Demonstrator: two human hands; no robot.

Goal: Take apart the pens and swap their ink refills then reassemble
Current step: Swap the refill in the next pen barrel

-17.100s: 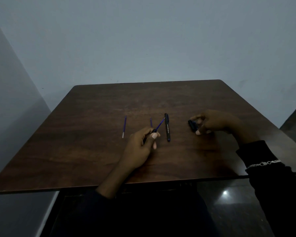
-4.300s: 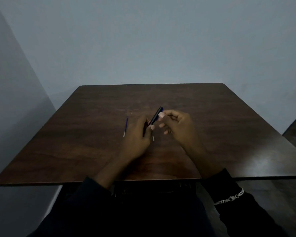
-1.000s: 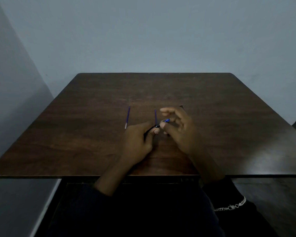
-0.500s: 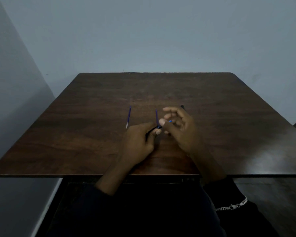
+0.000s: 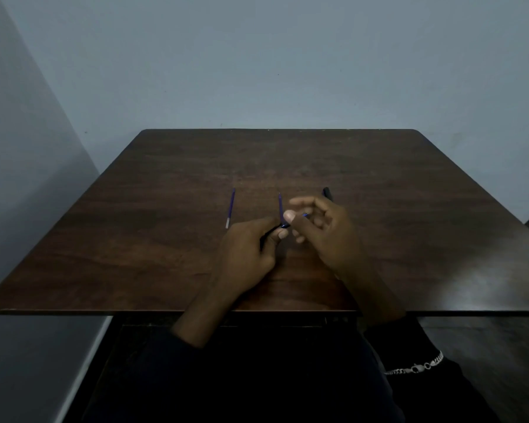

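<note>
1. The left hand (image 5: 245, 254) is closed around a dark pen barrel (image 5: 269, 238), thumb and forefinger pinching its far end, above the middle of the table (image 5: 135, 239), nearer its near edge than its far one.
2. The right hand (image 5: 324, 236) meets it from the right. Its thumb and forefinger are pinched on a small blue piece (image 5: 305, 215) at the barrel's mouth, the other fingers spread loosely. The picture is too dark and blurred to say whether that piece is a refill end or a tip section.
3. Just beyond the hands a blue refill (image 5: 280, 206) lies on the table, pointing toward the far edge; its near end disappears behind the fingers, so I cannot tell whether it touches the barrel.
4. Well to the left of it lies a second refill (image 5: 230, 209), roughly parallel, with a pale near end, touched by nothing.
5. Behind the right hand's knuckles the end of another dark pen part (image 5: 327, 193) shows; the rest is hidden.
6. Judged from this: the taking apart looks done, since refills lie loose. The swap appears to be in hand on one pen. At least one refill has yet to go in, and the closing up remains.
</note>
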